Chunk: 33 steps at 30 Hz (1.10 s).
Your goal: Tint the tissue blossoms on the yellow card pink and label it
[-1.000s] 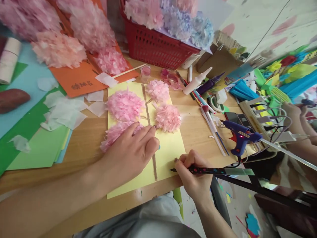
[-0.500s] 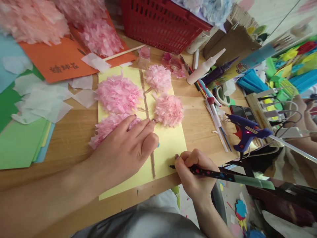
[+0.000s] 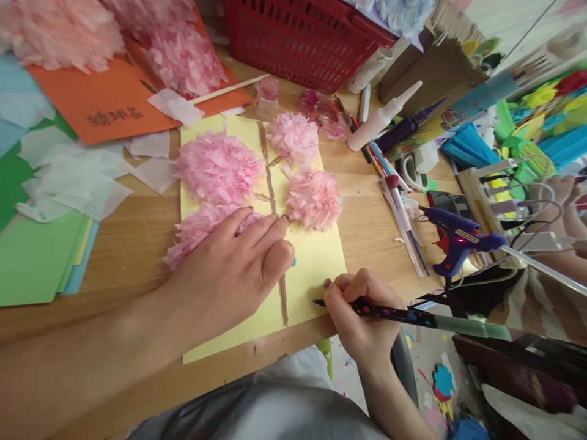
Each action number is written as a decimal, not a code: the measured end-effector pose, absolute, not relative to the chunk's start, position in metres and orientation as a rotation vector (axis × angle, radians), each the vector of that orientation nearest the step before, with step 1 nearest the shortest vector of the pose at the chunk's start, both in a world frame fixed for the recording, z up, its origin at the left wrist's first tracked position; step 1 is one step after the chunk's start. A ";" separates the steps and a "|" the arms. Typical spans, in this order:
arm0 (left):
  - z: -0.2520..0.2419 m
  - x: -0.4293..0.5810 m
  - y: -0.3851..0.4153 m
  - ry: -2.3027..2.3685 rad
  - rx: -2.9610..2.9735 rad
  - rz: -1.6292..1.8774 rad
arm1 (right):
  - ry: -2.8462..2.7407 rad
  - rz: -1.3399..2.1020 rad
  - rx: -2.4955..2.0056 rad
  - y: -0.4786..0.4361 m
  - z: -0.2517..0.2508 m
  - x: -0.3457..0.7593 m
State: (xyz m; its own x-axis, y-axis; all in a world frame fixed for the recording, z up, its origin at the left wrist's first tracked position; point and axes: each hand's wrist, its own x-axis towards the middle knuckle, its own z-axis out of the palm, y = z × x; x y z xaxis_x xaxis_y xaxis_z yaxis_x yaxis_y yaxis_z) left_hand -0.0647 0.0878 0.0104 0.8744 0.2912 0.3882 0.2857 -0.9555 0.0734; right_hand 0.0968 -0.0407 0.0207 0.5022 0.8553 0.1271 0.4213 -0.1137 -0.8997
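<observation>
A yellow sheet of paper (image 3: 312,269) lies at the table's front edge, with a brown stem line (image 3: 283,299) drawn down it. Several fluffy pink paper flowers (image 3: 220,166) sit on both sides of the line. My left hand (image 3: 238,269) rests on the sheet with its fingers stretched out, partly covering the lower-left flower (image 3: 195,235). In my right hand (image 3: 367,318) is a black brush pen (image 3: 394,313) with coloured spots and a pale green end. Its dark tip points at the sheet's lower right; whether it touches the paper I cannot tell.
A blue glue gun (image 3: 461,238) with a lit red light lies at the right by a power strip (image 3: 486,208). Behind the sheet stands a red basket (image 3: 293,46). White tissue pieces (image 3: 77,174) and green paper (image 3: 36,263) lie left. Another person's hands (image 3: 562,192) show far right.
The view has shifted slightly, so the table's things appear a little higher. Both hands keep nearly the same place, and the pen stays in my right hand.
</observation>
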 end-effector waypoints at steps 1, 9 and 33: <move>0.010 -0.065 0.088 0.463 3.023 0.629 | -1.087 0.532 -1.724 -0.041 0.021 0.097; 0.012 -0.065 0.088 0.430 3.086 0.707 | -1.068 0.535 -1.707 -0.039 0.021 0.097; 0.037 -0.068 0.101 0.757 2.403 0.329 | -1.025 0.593 -1.590 -0.033 0.021 0.100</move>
State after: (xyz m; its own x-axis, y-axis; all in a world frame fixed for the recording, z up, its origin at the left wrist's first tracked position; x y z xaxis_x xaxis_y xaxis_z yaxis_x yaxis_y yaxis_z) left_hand -0.0677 0.1012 0.0375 0.8073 0.5875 0.0551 0.4409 -0.6626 0.6054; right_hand 0.1002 -0.0330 0.0206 0.5005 0.8546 0.1381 0.3062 -0.0256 -0.9516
